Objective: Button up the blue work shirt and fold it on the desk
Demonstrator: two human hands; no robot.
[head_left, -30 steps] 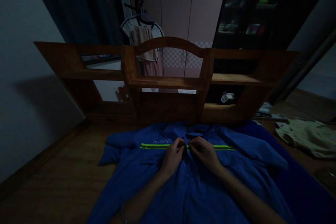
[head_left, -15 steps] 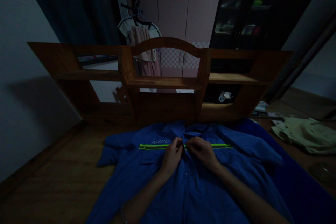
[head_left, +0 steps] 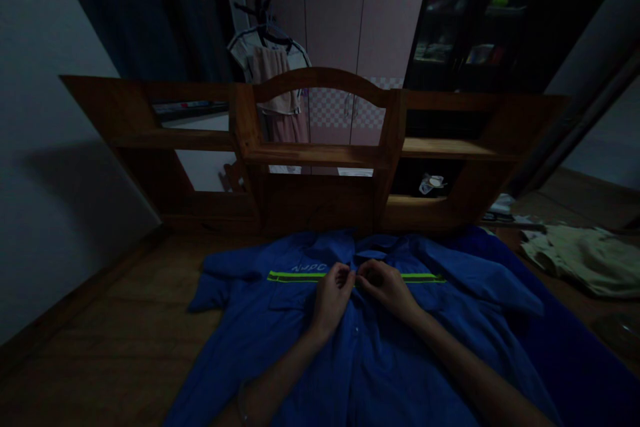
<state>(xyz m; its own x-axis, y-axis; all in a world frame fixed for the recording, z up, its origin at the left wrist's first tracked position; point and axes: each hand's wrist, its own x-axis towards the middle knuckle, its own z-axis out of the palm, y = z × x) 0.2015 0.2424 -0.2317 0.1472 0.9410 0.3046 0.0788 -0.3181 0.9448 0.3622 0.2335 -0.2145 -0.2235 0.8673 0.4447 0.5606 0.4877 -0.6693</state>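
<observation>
A blue work shirt (head_left: 240, 347) with a yellow-green stripe across the chest lies spread out, collar away from me. At its front opening, just below the collar, my left hand (head_left: 334, 290) pinches the fabric with bent fingers. My right hand (head_left: 387, 287) faces it from the other side, thumb and forefinger closed on the opposite front edge at stripe height. The fingertips nearly meet. Whatever small part of the edge lies between them is hidden. A small pale spot, perhaps a button, shows lower on the front.
A wooden headboard with shelves (head_left: 320, 155) stands just beyond the collar. Bare wooden boards (head_left: 115, 333) lie at left, a dark blue cloth (head_left: 575, 353) at right. Farther right is a pale crumpled garment (head_left: 585, 257). Clothes hang on a rack (head_left: 273, 73) behind.
My left hand has shifted slightly right, bringing its fingertips closer to the right hand's. The right hand stays at the same edge. The view has moved a little.
</observation>
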